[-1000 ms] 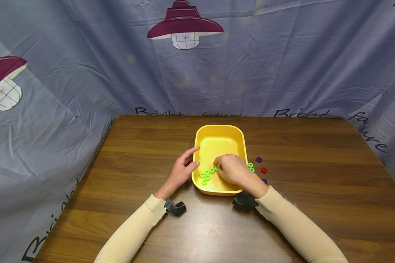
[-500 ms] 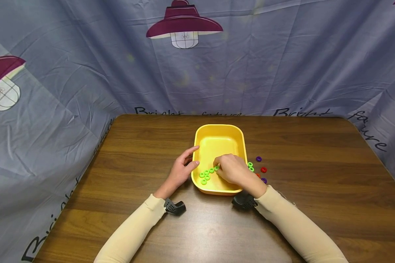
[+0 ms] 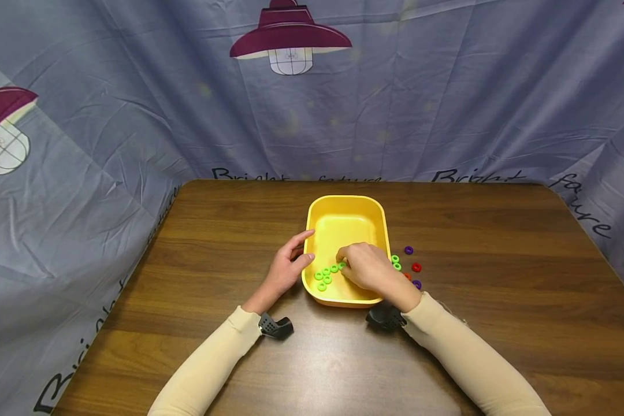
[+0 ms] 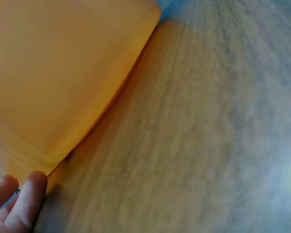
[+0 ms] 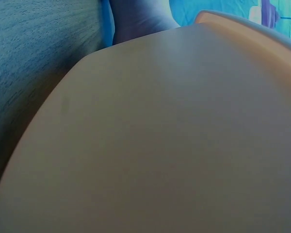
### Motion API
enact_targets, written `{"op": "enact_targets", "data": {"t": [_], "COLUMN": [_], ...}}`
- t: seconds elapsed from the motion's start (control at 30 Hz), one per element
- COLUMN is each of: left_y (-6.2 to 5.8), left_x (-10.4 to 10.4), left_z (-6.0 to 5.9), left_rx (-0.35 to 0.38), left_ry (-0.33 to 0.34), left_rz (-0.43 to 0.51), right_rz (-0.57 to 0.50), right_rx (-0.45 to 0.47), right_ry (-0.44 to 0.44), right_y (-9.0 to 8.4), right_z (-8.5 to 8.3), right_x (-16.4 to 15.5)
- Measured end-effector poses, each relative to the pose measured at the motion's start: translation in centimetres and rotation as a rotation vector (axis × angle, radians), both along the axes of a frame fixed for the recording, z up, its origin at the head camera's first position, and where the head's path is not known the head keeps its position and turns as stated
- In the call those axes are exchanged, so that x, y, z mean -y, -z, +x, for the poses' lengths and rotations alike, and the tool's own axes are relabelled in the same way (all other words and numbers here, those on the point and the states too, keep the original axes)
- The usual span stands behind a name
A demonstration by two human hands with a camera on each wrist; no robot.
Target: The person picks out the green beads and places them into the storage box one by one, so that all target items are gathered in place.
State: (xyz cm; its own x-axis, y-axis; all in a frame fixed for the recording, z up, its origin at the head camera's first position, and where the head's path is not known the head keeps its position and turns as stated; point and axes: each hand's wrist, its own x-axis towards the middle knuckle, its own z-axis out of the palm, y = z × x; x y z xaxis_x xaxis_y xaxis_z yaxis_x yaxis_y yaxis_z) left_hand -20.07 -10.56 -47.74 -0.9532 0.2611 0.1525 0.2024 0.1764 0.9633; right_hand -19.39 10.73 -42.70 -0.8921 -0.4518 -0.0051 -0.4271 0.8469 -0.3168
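while the head view is taking in the whole wooden table [image 3: 197, 254], the wrist views are giving only close fragments. from the head, the yellow tray [image 3: 346, 222] is sitting near the middle of the table, and the right hand [image 3: 366, 269] is reaching into its near half, fingers curled down over a green ring [image 3: 341, 265] at the end of a short cluster of green rings [image 3: 325, 277] lying on the tray floor. whether the fingertips are actually pinching that ring or only touching it, i cannot tell; the hand is covering the contact. the left hand [image 3: 287, 267] is resting against the tray's left wall with relaxed, nearly straight fingers, gripping nothing.

the left wrist view is showing what the head view is not: the tray's outer wall [image 4: 63, 87] seen from low down, blurred, with two fingertips [image 4: 26, 201] just beside its lower corner and the table grain [image 4: 199, 136] running past. the right wrist view is filling almost wholly with the tray's pale, out-of-focus side [image 5: 174, 145], so no rings or fingers are appearing there.

to the right of the tray, on the table, two more green rings [image 3: 396, 262] are lying just beside the rim, with a purple ring [image 3: 408, 250], a red ring [image 3: 416, 267] and another purple ring [image 3: 417, 284] a little further out, partly behind the right wrist. a grey curtain [image 3: 421, 104] printed with maroon lamps is hanging round the table.
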Motion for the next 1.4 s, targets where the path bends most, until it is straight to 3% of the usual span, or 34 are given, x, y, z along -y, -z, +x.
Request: {"op": "enact_targets", "data": {"t": [1.07,1.2,1.4], "left_y": [0.04,0.01,-0.01], "left_x": [0.1,0.1,0.04], "left_z": [-0.07,-0.04,-0.03], "left_rx": [-0.011,-0.008,-0.001], "left_ry": [0.019,0.014,0.003], "left_rz": [-0.012,-0.011,-0.006], "right_rz": [-0.024,-0.09,-0.285], "right_rx": [-0.02,-0.02,-0.015], "right_ry": [0.01,0.021,0.012], "right_y": [-0.02,-0.03,-0.69], "right_z": [-0.07,-0.31,-0.55], "right_x": [0.02,-0.1,-0.65]}}
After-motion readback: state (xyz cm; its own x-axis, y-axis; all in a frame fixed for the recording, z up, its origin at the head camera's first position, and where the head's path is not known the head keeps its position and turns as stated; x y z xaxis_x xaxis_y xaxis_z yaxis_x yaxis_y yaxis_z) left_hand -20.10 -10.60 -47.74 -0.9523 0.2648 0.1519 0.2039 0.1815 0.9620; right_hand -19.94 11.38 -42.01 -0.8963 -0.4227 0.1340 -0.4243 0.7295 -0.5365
